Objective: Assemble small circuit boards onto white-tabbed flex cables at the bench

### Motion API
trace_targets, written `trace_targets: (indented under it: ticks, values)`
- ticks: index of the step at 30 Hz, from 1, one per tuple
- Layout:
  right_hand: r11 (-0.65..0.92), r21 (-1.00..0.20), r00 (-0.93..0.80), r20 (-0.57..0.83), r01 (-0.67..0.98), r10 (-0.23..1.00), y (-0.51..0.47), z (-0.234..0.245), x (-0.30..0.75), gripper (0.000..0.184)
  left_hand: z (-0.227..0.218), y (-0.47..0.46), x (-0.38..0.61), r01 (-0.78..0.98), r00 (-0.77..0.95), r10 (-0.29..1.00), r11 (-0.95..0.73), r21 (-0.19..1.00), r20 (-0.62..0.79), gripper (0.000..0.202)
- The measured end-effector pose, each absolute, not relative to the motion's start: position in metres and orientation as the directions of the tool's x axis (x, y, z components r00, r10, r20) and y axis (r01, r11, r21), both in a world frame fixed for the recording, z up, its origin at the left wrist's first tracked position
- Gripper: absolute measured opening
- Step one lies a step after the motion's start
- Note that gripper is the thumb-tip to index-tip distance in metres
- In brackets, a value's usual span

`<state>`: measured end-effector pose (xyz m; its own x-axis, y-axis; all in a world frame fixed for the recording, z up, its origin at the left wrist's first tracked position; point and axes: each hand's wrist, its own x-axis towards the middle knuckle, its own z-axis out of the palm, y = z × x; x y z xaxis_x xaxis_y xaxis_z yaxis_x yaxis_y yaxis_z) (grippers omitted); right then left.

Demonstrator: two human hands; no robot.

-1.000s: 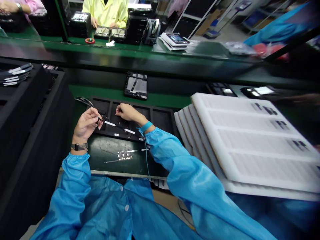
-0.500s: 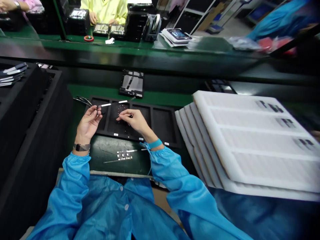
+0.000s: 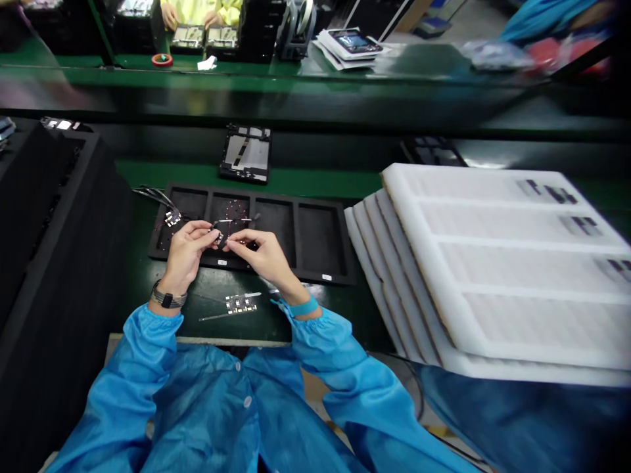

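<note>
My left hand [image 3: 187,255] pinches a small circuit board [image 3: 218,238] with pale pads between thumb and fingers. Right beside it, the thumb and forefinger of my right hand [image 3: 261,255] are pressed together; what they hold is too small to make out. Both hands are over the front of a black foam tray [image 3: 323,209] with several compartments. Tiny reddish and pale bits [image 3: 237,209] lie in one compartment, and a thin strip [image 3: 241,220] shows just above my fingertips. Closer to me on the green table, a small panel of circuit boards [image 3: 241,303] lies flat.
A stack of white foam trays [image 3: 503,243] stands on the right, a tall black foam stack [image 3: 64,217] on the left. Behind the tray lies a device frame [image 3: 245,153]. More small boards with leads [image 3: 172,218] sit at the tray's left. A co-worker's hands [image 3: 214,18] show across the bench.
My left hand has moved right and down, meeting the right hand over the tray. The bright strip at its fingers now appears as a small board. The whole view has shifted slightly.
</note>
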<state>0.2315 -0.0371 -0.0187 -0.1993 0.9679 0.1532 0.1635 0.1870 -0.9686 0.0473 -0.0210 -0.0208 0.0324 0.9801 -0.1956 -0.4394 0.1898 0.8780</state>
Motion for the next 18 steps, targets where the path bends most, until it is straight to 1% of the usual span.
trace_targets:
  ticks: [6,13,18]
  values:
    - [0.18,-0.971,-0.198,0.148,0.156,0.969,-0.0408,-0.0178,0.2312,0.024,-0.0191,-0.0257,0.0536,-0.316,-0.061,0.987,0.124,0.94,-0.151,0.04]
    - [0.199,-0.96,-0.168,0.167,0.197,0.972,-0.0413,-0.0199,0.23,0.018,-0.019,-0.0257,0.0555,-0.28,-0.037,0.984,0.158,0.947,-0.175,0.039]
    - [0.188,-0.961,-0.159,0.157,0.203,0.975,-0.042,-0.0209,0.2294,0.017,-0.018,-0.0269,0.0562,-0.232,-0.061,0.988,0.125,0.965,-0.143,0.035]
